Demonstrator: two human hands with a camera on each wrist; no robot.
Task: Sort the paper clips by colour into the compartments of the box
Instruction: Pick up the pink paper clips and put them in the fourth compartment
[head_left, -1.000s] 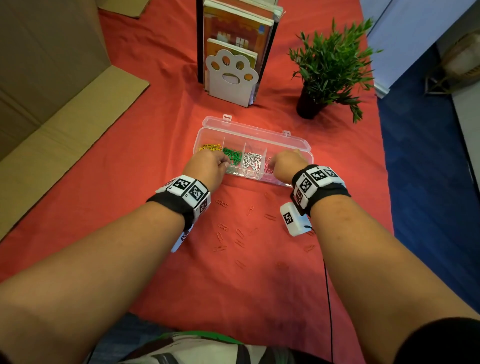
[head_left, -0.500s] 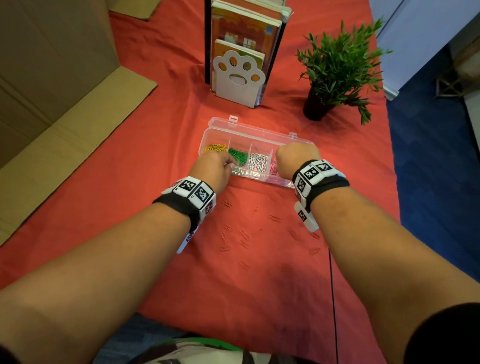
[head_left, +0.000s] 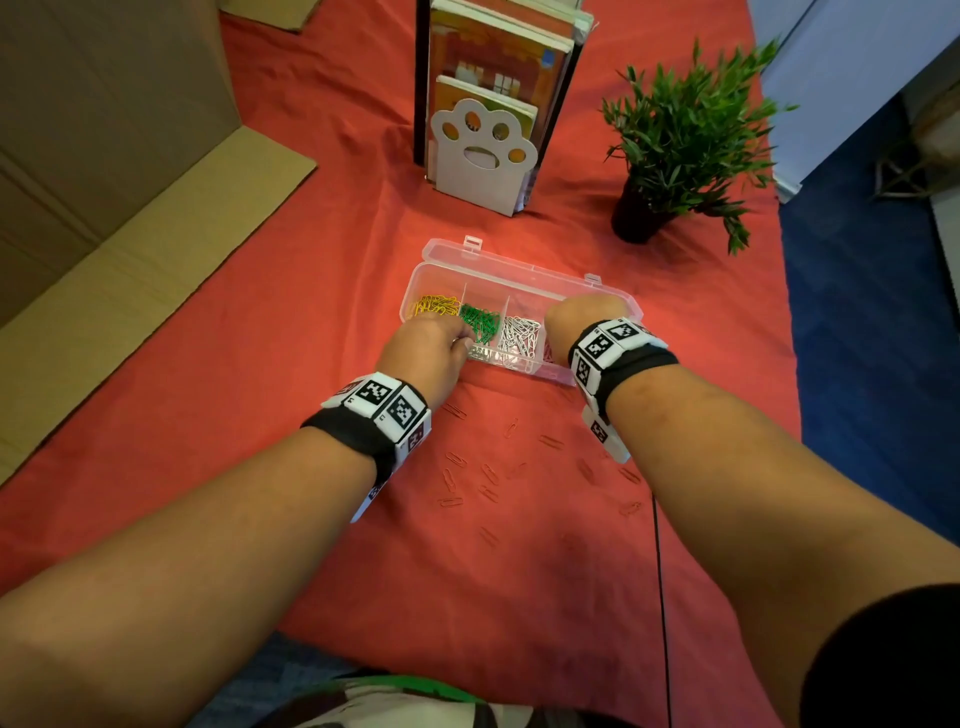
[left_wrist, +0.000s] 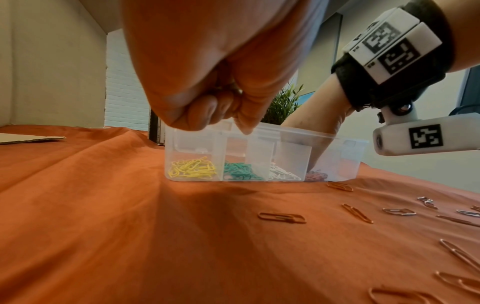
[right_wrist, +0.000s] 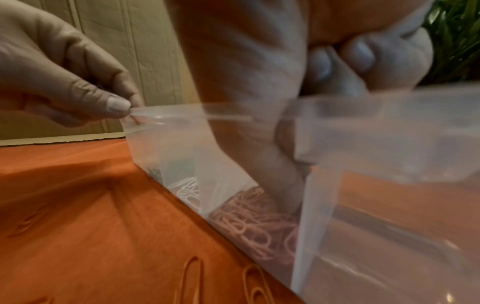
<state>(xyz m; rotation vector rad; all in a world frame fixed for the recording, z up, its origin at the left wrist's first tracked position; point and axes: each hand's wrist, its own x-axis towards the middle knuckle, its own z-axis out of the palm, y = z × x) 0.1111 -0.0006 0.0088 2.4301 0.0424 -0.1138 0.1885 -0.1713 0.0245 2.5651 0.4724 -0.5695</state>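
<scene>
A clear plastic box (head_left: 519, 270) lies open on the red cloth, with yellow clips (head_left: 434, 305), green clips (head_left: 480, 322) and white clips (head_left: 522, 332) in separate compartments. Pink-red clips (right_wrist: 254, 216) fill the compartment to the right of the white ones. My left hand (head_left: 465, 343) is at the box's front rim by the green compartment; in the right wrist view it (right_wrist: 127, 112) pinches a thin reddish clip. My right hand (head_left: 576, 322) reaches down into the pink-red compartment, its other fingers (right_wrist: 337, 57) curled; its tips are hidden. Several reddish loose clips (head_left: 457, 460) lie on the cloth before the box.
A white paw-shaped bookend (head_left: 480, 156) with books stands behind the box, a potted plant (head_left: 675, 140) at the back right. Flattened cardboard (head_left: 130, 260) covers the left side. The table's right edge (head_left: 789, 364) drops to blue floor. A thin cable (head_left: 660, 571) runs under my right forearm.
My right hand has moved from the box's front wall forward and down into the pink-red compartment. My left hand stays at the front rim, having shifted only slightly.
</scene>
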